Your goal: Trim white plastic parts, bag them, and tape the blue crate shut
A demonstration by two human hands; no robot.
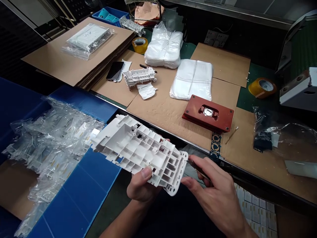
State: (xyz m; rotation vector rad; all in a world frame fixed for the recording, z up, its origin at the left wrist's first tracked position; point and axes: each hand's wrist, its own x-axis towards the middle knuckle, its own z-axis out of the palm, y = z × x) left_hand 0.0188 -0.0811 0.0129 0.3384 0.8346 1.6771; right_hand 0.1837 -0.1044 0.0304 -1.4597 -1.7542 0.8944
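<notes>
Left hand [142, 186]: fingers curled beneath a white moulded plastic housing [138, 148], left thumb [146, 173] pressed on the ribbed face, one fingertip [168, 140] showing past the far edge. Housing clamped between thumb and fingers, tilted, open cells upward, long end projecting beyond the left thumb.

Right hand [213, 188]: fingers together around a slim dark tool [198, 169], its tip near the perforated end tab [174, 189] of the housing. Contact between tip and tab: cannot tell. Right thumb [189, 182] just beside the tab.

Beyond the left fingers: blue corrugated plastic board [81, 185] under a heap of clear plastic bags [54, 142], close to the housing's long end.

Beyond the right fingers: steel bench edge [198, 147], then brown cardboard sheet [158, 115] bearing a red fixture block [208, 114], with a cotton swab [231, 135] beside its corner. Stacked white plastic bags [192, 79] just behind the block.

Farther past the fingertips: second white housing [140, 77], lying on cardboard between a smartphone [115, 71] and the bags. Yellow tape roll [140, 44] and bagged white panel [88, 41] at the far side of the bench.

Below the right hand: rows of small white boxes [255, 208].
</notes>
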